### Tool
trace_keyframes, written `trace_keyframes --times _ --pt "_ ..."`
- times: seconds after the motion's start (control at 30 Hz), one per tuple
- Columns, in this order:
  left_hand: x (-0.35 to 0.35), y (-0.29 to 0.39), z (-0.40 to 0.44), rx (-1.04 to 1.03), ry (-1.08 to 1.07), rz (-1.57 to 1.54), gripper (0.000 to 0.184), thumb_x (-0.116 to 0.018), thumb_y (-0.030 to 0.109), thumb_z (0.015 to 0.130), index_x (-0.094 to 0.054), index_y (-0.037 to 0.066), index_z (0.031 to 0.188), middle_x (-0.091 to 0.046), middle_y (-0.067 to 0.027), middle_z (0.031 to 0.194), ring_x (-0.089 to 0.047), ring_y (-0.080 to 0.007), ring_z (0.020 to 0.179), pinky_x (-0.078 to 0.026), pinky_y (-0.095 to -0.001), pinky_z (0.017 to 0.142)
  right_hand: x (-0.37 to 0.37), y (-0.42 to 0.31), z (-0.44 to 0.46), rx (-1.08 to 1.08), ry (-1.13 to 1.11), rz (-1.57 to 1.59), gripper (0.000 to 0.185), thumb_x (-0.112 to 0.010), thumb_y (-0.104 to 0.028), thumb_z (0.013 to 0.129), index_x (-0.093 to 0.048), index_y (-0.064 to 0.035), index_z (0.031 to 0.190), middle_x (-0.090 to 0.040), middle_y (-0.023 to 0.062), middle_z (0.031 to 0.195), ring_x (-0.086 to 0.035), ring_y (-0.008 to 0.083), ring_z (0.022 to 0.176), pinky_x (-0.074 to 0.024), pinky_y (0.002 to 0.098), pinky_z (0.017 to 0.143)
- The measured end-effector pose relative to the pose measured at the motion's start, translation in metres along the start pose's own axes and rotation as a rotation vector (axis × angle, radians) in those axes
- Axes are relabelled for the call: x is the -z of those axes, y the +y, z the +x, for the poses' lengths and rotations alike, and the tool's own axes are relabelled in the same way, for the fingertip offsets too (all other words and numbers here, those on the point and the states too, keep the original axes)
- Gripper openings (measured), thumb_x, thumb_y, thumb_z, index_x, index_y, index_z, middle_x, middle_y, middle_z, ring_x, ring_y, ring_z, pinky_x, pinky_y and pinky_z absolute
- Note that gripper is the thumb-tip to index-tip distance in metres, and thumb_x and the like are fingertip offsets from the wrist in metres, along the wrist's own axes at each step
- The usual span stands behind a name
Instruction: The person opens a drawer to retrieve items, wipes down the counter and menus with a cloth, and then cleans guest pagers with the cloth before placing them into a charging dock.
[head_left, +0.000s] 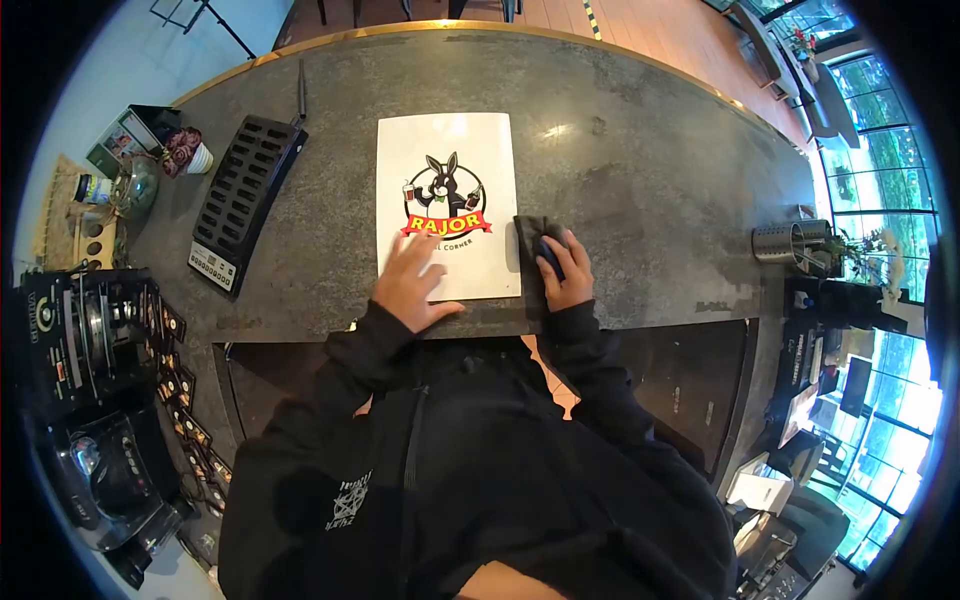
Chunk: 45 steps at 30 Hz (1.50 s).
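A white menu-like sheet or booklet [448, 135] lies on the dark grey counter, printed with a rabbit logo and the word "RAJOR" on a red banner. My left hand [408, 282] is over its lower left part, fingers spread and thumb stretched out to the right. Whether the palm presses on it I cannot tell. At the lower right edge of the sheet, my right hand [568, 275] has its fingers curled round a bunched dark cloth [530, 240]. Something dark blue shows under those fingertips, too small to make out.
Left on the counter [660, 150] stands a black slotted charging rack [243, 190]. Beyond it are a small potted plant [200, 158] and a glass jar [135, 190]. Metal mesh cups [778, 243] stand at the right edge. Black machines [90, 340] fill the lower left.
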<state>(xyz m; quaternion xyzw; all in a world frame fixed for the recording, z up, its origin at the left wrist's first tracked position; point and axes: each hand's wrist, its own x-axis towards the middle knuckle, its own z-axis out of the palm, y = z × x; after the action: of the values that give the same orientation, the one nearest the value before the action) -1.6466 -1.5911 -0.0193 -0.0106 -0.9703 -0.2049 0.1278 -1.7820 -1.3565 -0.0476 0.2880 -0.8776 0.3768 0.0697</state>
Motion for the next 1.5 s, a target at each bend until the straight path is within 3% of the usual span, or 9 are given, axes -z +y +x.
trace_keyframes --times 0.33,0.57,0.73,0.77,0.87,1.2,1.3,1.4,1.5 --pt "-0.057 0.041 0.039 -0.166 -0.073 -0.011 0.058 -0.07 0.036 0.074 -0.052 0.006 0.12 -0.05 -0.0142 0.126 -0.043 -0.0315 0.121 -0.031 -0.0464 0.103 0.008 -0.004 0.003 -0.105 0.158 0.18 0.028 -0.062 -0.017 0.085 -0.06 -0.0059 0.11 -0.052 0.0182 0.118 -0.054 0.0354 0.106 -0.0444 0.0372 0.087" --pt "-0.001 0.044 0.056 -0.129 0.533 -0.205 0.022 -0.058 0.005 0.085 -0.06 -0.001 0.105 -0.065 -0.0164 0.098 -0.065 -0.0296 0.09 -0.053 -0.0408 0.081 0.004 -0.004 0.003 -0.092 0.202 0.156 0.028 -0.063 -0.018 0.084 -0.061 -0.0059 0.109 -0.052 0.0182 0.119 -0.054 0.0359 0.106 -0.0451 0.038 0.085" --pt "0.079 0.051 0.055 0.451 1.103 -0.407 0.024 -0.045 0.016 0.096 -0.058 -0.003 0.099 -0.063 -0.0095 0.086 -0.06 -0.0151 0.077 -0.048 -0.0255 0.07 0.003 -0.006 0.003 -0.082 0.179 0.151 0.027 -0.063 -0.019 0.084 -0.062 -0.0066 0.109 -0.052 0.0185 0.119 -0.054 0.0361 0.105 -0.0456 0.0383 0.085" --pt "0.084 0.046 0.055 0.419 1.242 -0.819 0.028 -0.042 0.021 0.097 -0.056 -0.003 0.099 -0.061 -0.0076 0.086 -0.057 -0.0129 0.079 -0.046 -0.0248 0.071 0.003 -0.008 0.003 -0.094 0.177 0.142 0.028 -0.063 -0.017 0.084 -0.061 -0.0052 0.109 -0.053 0.0187 0.119 -0.053 0.0351 0.106 -0.0436 0.037 0.087" --pt "0.086 0.02 0.045 0.44 1.432 -0.994 0.027 -0.041 0.023 0.098 -0.052 -0.001 0.096 -0.059 -0.0089 0.093 -0.057 -0.0138 0.08 -0.047 -0.0283 0.073 0.004 -0.01 0.002 -0.108 0.17 0.148 0.028 -0.063 -0.014 0.083 -0.06 -0.0038 0.11 -0.053 0.0192 0.118 -0.053 0.0343 0.108 -0.0416 0.0359 0.09" --pt "-0.018 -0.012 -0.027 1.029 1.209 -1.536 0.023 -0.044 0.021 0.096 -0.049 0.0 0.104 -0.057 -0.0087 0.103 -0.056 -0.0157 0.094 -0.047 -0.0295 0.082 0.0 -0.008 0.001 -0.087 0.187 0.108 0.028 -0.063 -0.018 0.084 -0.061 -0.0053 0.109 -0.051 0.0207 0.12 -0.053 0.036 0.107 -0.0444 0.0389 0.087" --pt "-0.027 -0.022 -0.044 0.943 0.984 -1.163 0.03 -0.046 0.01 0.092 -0.046 0.002 0.121 -0.055 -0.0116 0.113 -0.054 -0.0213 0.104 -0.046 -0.0334 0.087 0.0 -0.014 0.0 -0.076 0.155 0.119 0.029 -0.064 -0.016 0.082 -0.062 -0.0054 0.109 -0.052 0.0204 0.119 -0.053 0.0361 0.107 -0.0441 0.0391 0.087" --pt "-0.014 -0.013 -0.058 0.794 0.8 -0.393 0.03 -0.052 0.008 0.088 -0.051 0.003 0.118 -0.053 -0.0142 0.117 -0.053 -0.0273 0.106 -0.044 -0.0366 0.089 -0.005 -0.03 0.001 0.052 0.063 0.112 0.033 -0.067 -0.013 0.077 -0.062 -0.007 0.109 -0.053 0.0192 0.117 -0.052 0.0357 0.106 -0.0435 0.0397 0.088" --pt "-0.009 -0.011 -0.068 0.618 0.545 -0.262 0.024 -0.058 0.01 0.084 -0.061 0.004 0.107 -0.052 -0.0155 0.12 -0.05 -0.0336 0.109 -0.041 -0.0418 0.092 -0.022 -0.055 0.005 0.342 -0.138 0.141 0.041 -0.07 -0.005 0.068 -0.063 -0.0079 0.108 -0.053 0.016 0.117 -0.052 0.0332 0.107 -0.0423 0.0401 0.09"
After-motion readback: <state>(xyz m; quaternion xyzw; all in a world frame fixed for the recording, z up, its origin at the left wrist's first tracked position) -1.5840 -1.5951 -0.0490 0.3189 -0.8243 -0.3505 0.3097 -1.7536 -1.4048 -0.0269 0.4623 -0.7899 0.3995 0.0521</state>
